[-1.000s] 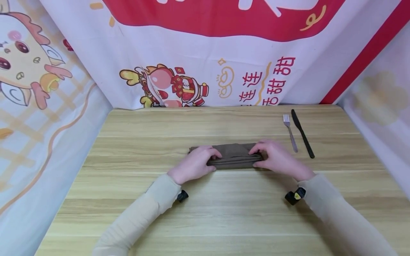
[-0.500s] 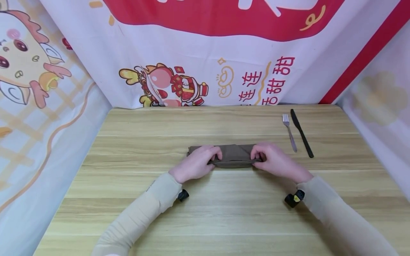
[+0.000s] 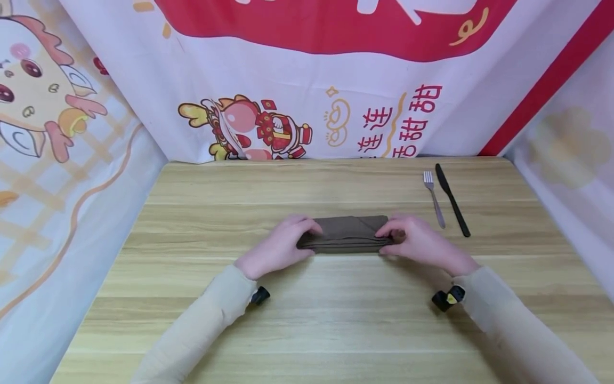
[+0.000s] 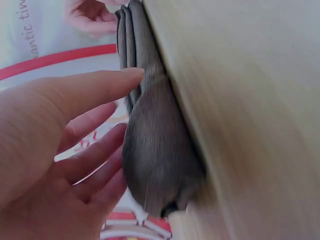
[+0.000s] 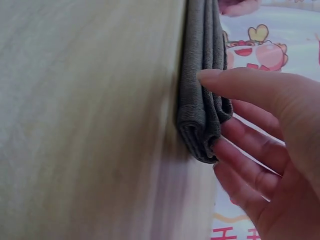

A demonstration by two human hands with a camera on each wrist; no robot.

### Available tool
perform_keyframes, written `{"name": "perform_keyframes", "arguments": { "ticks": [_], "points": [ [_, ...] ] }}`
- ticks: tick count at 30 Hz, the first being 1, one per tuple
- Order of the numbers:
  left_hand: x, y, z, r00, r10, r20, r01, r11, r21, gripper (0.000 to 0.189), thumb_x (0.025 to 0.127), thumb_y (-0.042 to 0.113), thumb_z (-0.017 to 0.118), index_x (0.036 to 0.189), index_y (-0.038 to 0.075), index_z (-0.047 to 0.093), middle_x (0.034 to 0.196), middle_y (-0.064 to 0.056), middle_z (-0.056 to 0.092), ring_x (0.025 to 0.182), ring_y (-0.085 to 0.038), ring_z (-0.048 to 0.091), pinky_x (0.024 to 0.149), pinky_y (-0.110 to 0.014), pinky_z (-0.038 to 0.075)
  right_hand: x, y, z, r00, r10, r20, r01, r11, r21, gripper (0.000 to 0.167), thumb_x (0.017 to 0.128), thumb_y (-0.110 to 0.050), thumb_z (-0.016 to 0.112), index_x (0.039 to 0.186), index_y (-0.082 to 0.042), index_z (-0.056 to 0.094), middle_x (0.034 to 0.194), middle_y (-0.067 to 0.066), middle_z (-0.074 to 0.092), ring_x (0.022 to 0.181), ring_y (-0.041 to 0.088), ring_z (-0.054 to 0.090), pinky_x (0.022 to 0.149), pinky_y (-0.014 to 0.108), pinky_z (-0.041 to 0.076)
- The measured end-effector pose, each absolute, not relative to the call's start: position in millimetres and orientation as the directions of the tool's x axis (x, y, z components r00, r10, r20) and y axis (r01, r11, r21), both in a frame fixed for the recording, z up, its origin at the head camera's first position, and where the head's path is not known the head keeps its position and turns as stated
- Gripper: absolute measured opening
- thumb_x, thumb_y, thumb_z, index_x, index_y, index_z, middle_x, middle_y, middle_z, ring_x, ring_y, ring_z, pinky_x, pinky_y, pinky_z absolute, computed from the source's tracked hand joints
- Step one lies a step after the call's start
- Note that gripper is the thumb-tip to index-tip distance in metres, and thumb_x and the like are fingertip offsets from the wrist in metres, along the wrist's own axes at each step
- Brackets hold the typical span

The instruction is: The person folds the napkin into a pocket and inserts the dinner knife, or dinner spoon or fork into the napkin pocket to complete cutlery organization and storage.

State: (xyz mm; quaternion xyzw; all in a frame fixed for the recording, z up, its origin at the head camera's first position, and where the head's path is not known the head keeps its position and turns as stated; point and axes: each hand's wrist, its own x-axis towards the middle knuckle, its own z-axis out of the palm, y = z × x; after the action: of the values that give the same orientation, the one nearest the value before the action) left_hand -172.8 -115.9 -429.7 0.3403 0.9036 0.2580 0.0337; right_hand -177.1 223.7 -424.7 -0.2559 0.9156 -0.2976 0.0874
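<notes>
A dark brown cloth (image 3: 347, 229), folded into a long narrow bundle, lies across the middle of the table. Its stacked layers show along the near edge. My left hand (image 3: 280, 246) is at the left end, thumb tip against the near folds and fairly straight fingers along the top, as the left wrist view shows. That end of the cloth (image 4: 157, 145) bulges roundly. At the other end, my right hand (image 3: 422, 242) holds the bundle between thumb and bent fingers. In the right wrist view the thumb presses the side of the folded layers (image 5: 197, 95).
Beyond my right hand, a metal fork (image 3: 434, 199) and a black knife (image 3: 453, 200) lie side by side on the wooden table (image 3: 336, 320). Printed fabric hangings (image 3: 307, 74) stand along the back and both sides.
My left hand has slid left to the bundle's end. Both hands pinched the upper fold half a second ago; now their fingers are looser and the near layers show again.
</notes>
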Motion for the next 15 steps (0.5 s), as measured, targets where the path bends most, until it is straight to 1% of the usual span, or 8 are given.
{"name": "perform_keyframes", "arguments": {
  "ticks": [2,4,6,9,12,15],
  "points": [
    [-170,-125,-427,-0.789,0.596,0.148,0.58,0.643,0.499,0.041,0.083,0.013,0.086,0.12,0.011,0.067,0.121,-0.002,0.061,0.116,-0.02,0.055,0.103,-0.038,0.044,-176,224,-423,-0.862,-0.506,0.02,-0.418,0.689,-0.592,0.036,0.08,-0.017,0.09,0.113,-0.016,0.077,0.113,0.001,0.068,0.101,0.023,0.063,0.088,0.048,0.054],
    [-168,-135,-425,-0.808,0.562,0.177,0.564,0.65,0.509,0.039,0.081,0.012,0.088,0.114,0.009,0.067,0.114,-0.001,0.061,0.109,-0.02,0.057,0.097,-0.037,0.048,-175,224,-422,-0.86,-0.509,0.047,-0.44,0.691,-0.574,0.04,0.079,-0.016,0.09,0.116,-0.016,0.077,0.121,0.004,0.066,0.11,0.027,0.062,0.095,0.053,0.051],
    [-166,-145,-423,-0.823,0.538,0.183,0.547,0.661,0.514,0.038,0.079,0.011,0.09,0.108,0.009,0.067,0.108,0.0,0.061,0.102,-0.02,0.058,0.09,-0.036,0.051,-175,224,-422,-0.848,-0.527,0.062,-0.469,0.688,-0.554,0.04,0.078,-0.016,0.091,0.116,-0.017,0.077,0.126,0.005,0.065,0.118,0.029,0.06,0.1,0.055,0.047],
    [-164,-156,-422,-0.829,0.537,0.159,0.535,0.675,0.508,0.033,0.077,0.012,0.091,0.103,0.011,0.069,0.103,0.001,0.062,0.097,-0.021,0.059,0.086,-0.034,0.051,-175,226,-425,-0.828,-0.558,0.058,-0.497,0.682,-0.536,0.034,0.079,-0.014,0.09,0.111,-0.017,0.079,0.121,0.002,0.068,0.116,0.028,0.061,0.101,0.055,0.046],
    [-162,-161,-423,-0.826,0.55,0.127,0.532,0.685,0.497,0.03,0.078,0.015,0.091,0.103,0.012,0.075,0.103,0.002,0.065,0.097,-0.02,0.061,0.088,-0.034,0.051,-174,229,-430,-0.824,-0.566,0.04,-0.494,0.682,-0.539,0.029,0.08,-0.011,0.089,0.106,-0.018,0.081,0.115,0.0,0.071,0.111,0.026,0.064,0.099,0.054,0.048],
    [-160,-163,-426,-0.819,0.563,0.112,0.542,0.692,0.477,0.031,0.079,0.016,0.091,0.107,0.013,0.078,0.104,0.003,0.067,0.099,-0.018,0.061,0.09,-0.036,0.051,-173,230,-433,-0.825,-0.565,0.038,-0.494,0.686,-0.534,0.03,0.08,-0.01,0.088,0.107,-0.019,0.081,0.114,0.0,0.072,0.112,0.028,0.064,0.1,0.056,0.046]
  ]
}}
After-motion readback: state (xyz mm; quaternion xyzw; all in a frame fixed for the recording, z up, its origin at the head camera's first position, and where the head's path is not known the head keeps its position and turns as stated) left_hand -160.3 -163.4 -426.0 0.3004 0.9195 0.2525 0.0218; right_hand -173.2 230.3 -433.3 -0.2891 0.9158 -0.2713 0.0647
